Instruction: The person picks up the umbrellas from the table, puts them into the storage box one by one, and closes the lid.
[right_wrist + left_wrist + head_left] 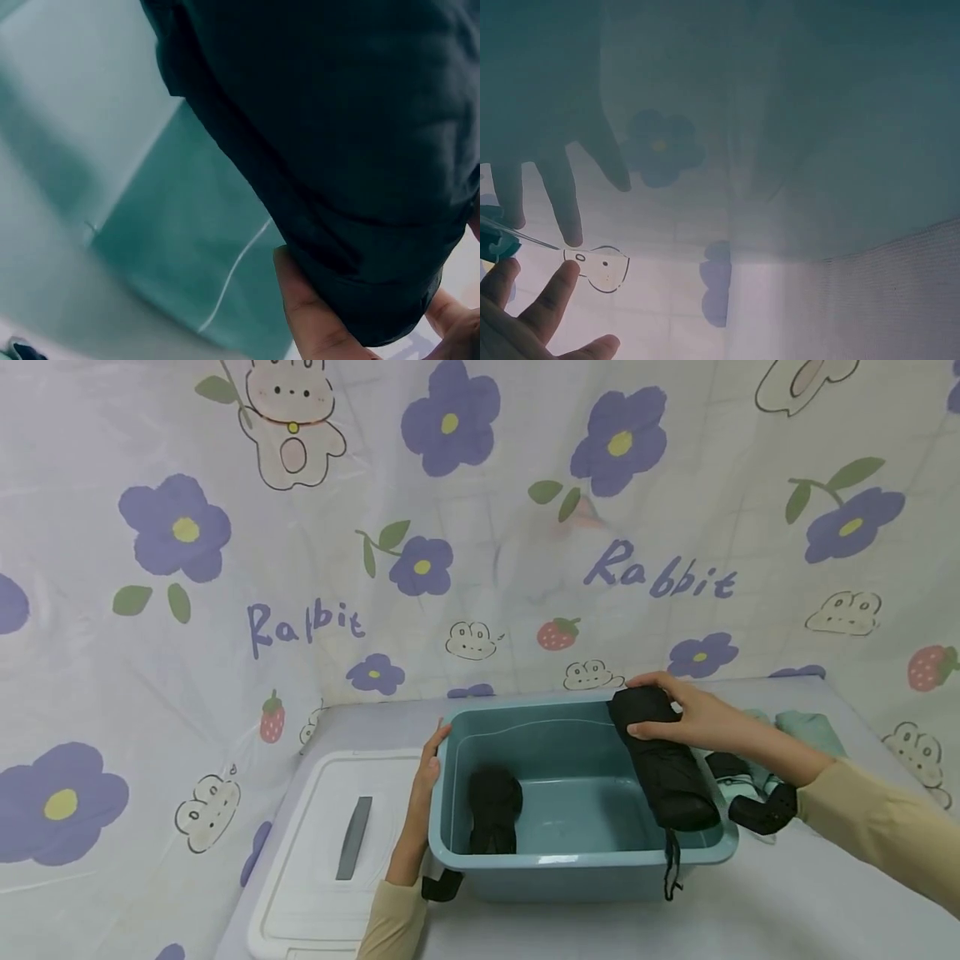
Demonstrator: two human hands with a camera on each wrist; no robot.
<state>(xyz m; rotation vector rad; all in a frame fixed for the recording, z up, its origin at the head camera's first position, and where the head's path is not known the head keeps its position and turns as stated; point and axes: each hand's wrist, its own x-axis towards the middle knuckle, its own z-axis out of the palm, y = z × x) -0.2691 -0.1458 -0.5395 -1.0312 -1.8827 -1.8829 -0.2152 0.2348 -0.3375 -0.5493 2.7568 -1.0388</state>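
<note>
Right of centre in the head view, gripping a folded black umbrella (663,768) with the right hand (690,718), fingers (315,315) curled and clamped round its upper end. Holding it slanted over the right-hand side of the teal basin (585,860), lower end jutting past the front rim, wrist strap (670,864) dangling down the outside of the front wall. Filling most of the right wrist view as dark fabric above the basin's pale inside.

At centre left, bracing the basin with the left hand (423,777): fingers (525,300) straight, laid against the left rim, gripping nothing.

Low on the left inside the basin, lying on the floor against the front wall: a second black umbrella (495,810). Left of the basin, flat on the surface: a white lid (300,893) with a grey handle. Toward the right edge, behind the right forearm: more folded umbrellas (757,802), black and mint, on the surface.

Judged from this: partway through loading umbrellas into the basin, with one in, one held over it and others waiting. Next calls for swinging the lower end back inside the rim, levelling the bundle along the floor beside the one already there rather than on it, drawing the strap in, then easing the fingers apart, all with the basin braced.
</note>
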